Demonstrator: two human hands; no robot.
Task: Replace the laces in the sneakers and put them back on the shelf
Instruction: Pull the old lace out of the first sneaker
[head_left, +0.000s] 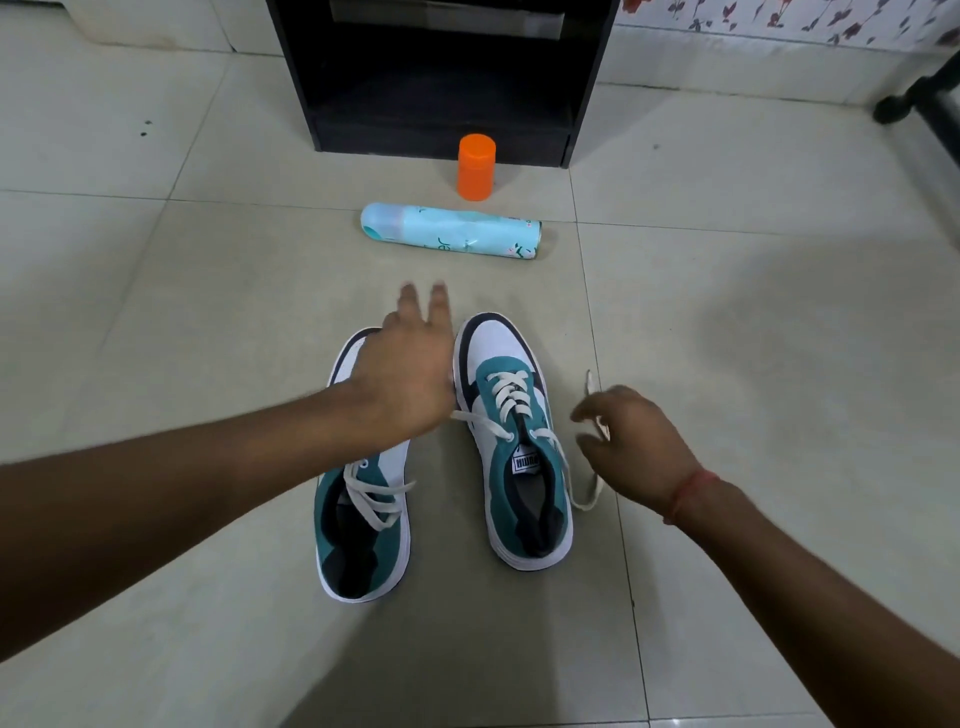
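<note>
Two teal-and-white sneakers (519, 441) stand side by side on the tiled floor (156, 312), long axes running toe-first toward the black shelf (441, 78) (heels nearest the camera). Left hand (402, 374), fingers spread, hovers over the left toe; right hand (634, 441) loosely pinches a white lace (592, 389).

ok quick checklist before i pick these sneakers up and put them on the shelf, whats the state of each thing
1. Both sneakers laced: ok. The left sneaker and right sneaker both show white laces through the eyelets.
2. Laces tied: not ok. Loose ends trail off both, and the right sneaker's lace lies on the floor.
3. Left hand free: ok, fingers spread over the left sneaker's toe.
4. Right hand free: cannot tell; it is blurred, with a lace end at its fingers.
5. Shelf has room: ok, the lower bay looks empty.
6. Path to shelf: not ok. A spray can and orange cap sit in front.
</note>
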